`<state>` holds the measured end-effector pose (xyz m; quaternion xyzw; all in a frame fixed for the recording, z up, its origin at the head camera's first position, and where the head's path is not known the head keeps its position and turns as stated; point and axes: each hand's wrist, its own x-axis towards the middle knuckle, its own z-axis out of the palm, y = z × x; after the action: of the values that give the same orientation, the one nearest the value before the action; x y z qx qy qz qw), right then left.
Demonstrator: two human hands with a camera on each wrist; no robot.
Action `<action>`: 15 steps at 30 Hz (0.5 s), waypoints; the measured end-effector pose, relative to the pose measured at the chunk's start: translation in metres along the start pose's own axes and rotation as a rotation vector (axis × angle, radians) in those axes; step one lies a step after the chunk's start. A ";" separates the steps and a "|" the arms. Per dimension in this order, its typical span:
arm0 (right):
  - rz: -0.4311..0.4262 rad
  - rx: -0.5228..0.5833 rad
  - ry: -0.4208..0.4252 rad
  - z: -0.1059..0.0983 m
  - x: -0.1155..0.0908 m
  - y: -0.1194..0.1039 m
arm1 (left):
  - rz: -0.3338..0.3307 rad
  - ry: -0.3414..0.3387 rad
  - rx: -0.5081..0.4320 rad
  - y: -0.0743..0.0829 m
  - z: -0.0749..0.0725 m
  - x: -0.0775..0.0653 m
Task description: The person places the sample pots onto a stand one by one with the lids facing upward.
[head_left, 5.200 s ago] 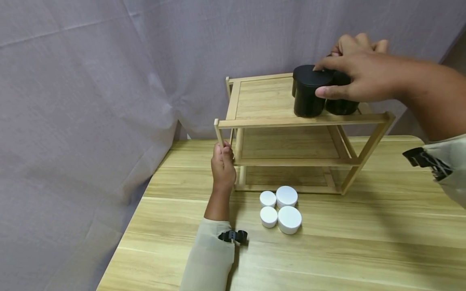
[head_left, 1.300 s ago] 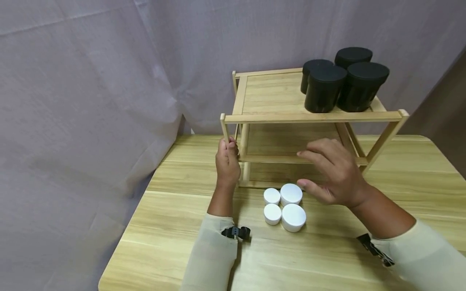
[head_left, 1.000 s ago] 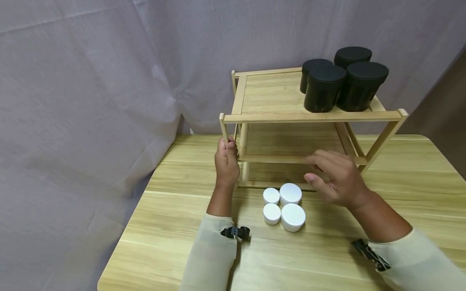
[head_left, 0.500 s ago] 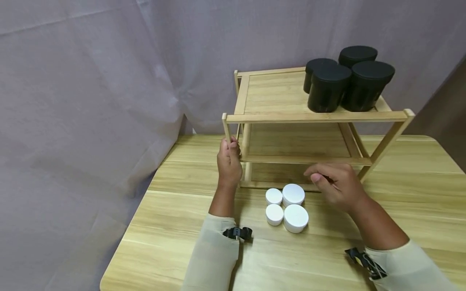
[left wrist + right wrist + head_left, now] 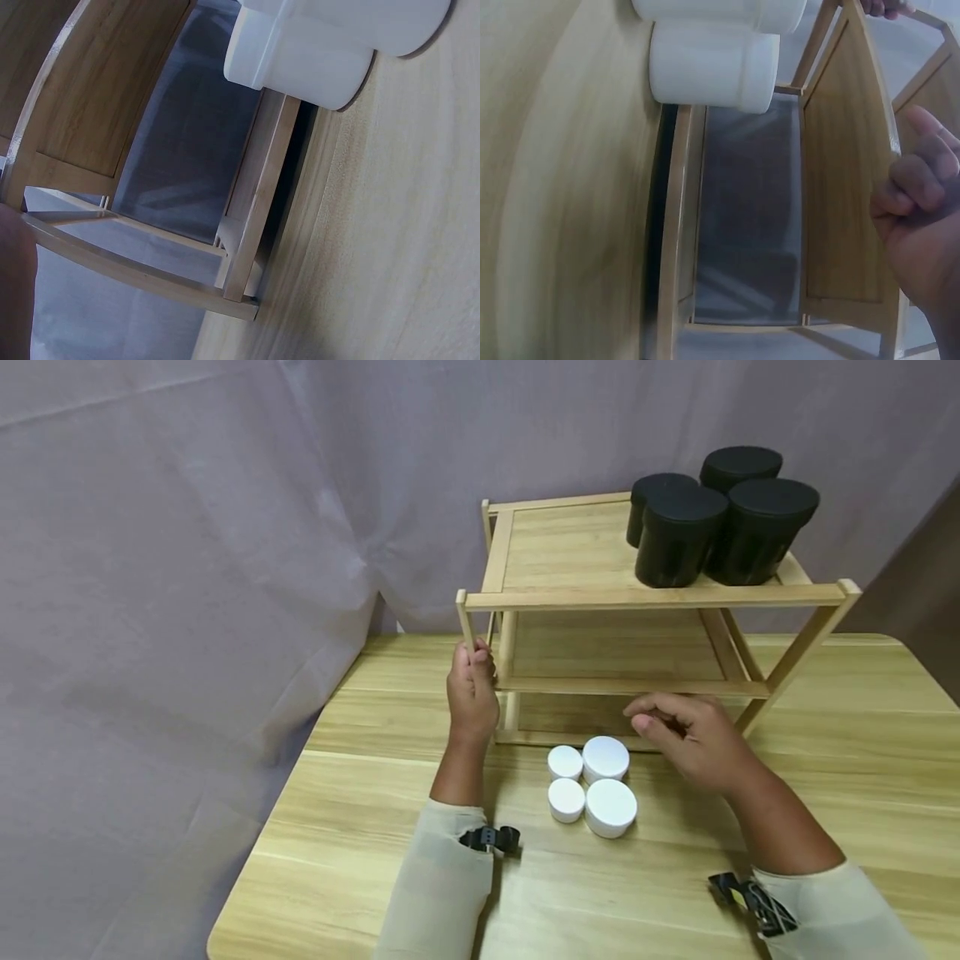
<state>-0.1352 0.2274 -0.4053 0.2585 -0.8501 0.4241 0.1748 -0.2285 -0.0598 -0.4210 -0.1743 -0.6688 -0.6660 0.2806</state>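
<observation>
Left hand (image 5: 473,695): our fingers gripped the rack (image 5: 570,553) | right hand (image 5: 701,739): we hovered near white jars (image 5: 611,807), fingers loosely curled

The rack (image 5: 577,600) is pale honey, grained wood; near the right edge of its top shelf (image 5: 566,553) lidded jars (image 5: 738,539) are solid black, near its front edge tubs (image 5: 604,799) solid white. The yellowish worktop (image 5: 337,843) bears browner streaks; the cloth (image 5: 187,593) is mauve-grey, sleeves (image 5: 438,885) beige.

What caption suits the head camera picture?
A left hand grips a wooden rack, black jars on top, white jars in front.
</observation>
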 end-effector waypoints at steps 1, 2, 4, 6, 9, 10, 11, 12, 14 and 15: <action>0.028 0.027 -0.026 0.000 0.000 0.001 | 0.001 0.002 0.006 0.000 -0.001 0.000; 0.046 0.060 -0.049 0.001 0.001 0.003 | 0.003 0.004 0.014 0.000 -0.001 0.000; 0.079 0.174 -0.096 0.003 0.001 0.009 | 0.006 0.008 0.020 0.000 -0.002 0.000; 0.102 0.335 -0.150 0.006 0.000 0.020 | 0.011 0.014 0.023 -0.001 -0.003 0.001; 0.110 0.567 -0.228 0.010 -0.001 0.037 | 0.010 0.015 0.011 -0.002 -0.003 0.001; 0.107 0.642 -0.251 0.011 -0.002 0.043 | 0.009 0.010 0.008 -0.002 -0.003 0.001; 0.100 0.702 -0.265 0.012 -0.003 0.047 | 0.008 0.006 0.004 -0.002 -0.003 0.001; 0.092 0.748 -0.271 0.012 -0.004 0.051 | 0.007 0.001 0.002 -0.002 -0.002 0.001; 0.085 0.806 -0.259 0.013 -0.006 0.056 | 0.011 -0.005 0.000 -0.003 -0.002 0.001; 0.090 0.820 -0.245 0.014 -0.006 0.057 | 0.015 -0.007 0.003 -0.003 -0.002 0.002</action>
<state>-0.1653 0.2471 -0.4525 0.3180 -0.6361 0.7002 -0.0633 -0.2309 -0.0623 -0.4222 -0.1810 -0.6695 -0.6623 0.2837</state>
